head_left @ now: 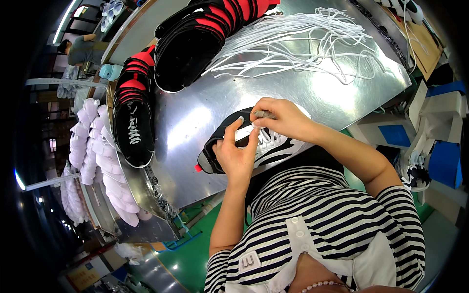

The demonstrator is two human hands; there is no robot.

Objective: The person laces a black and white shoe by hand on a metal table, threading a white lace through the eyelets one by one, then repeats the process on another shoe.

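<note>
A black, white and grey sneaker (pixel 281 155) with a red heel tab lies on the metal table in front of me, its toe to the right. White laces (pixel 267 138) cross its front. My left hand (pixel 237 152) grips the upper by the opening, index finger and thumb on either side of the pale tongue. The fingers of my right hand (pixel 282 117) are pinched together over the top lace holes, close to my left thumb, apparently on the shoelace. A grey-brown band or small piece (pixel 265 114) shows at the right fingers; I cannot tell which.
Loose white laces (pixel 303 44) spread across the back of the metal table (pixel 190 180). Nested black and red shoes (pixel 188 53) stand at the back; another row (pixel 133 117) lines the left edge. Pale shoe-shaped pieces (pixel 110 168) hang further left. Boxes (pixel 391 132) stand at the right.
</note>
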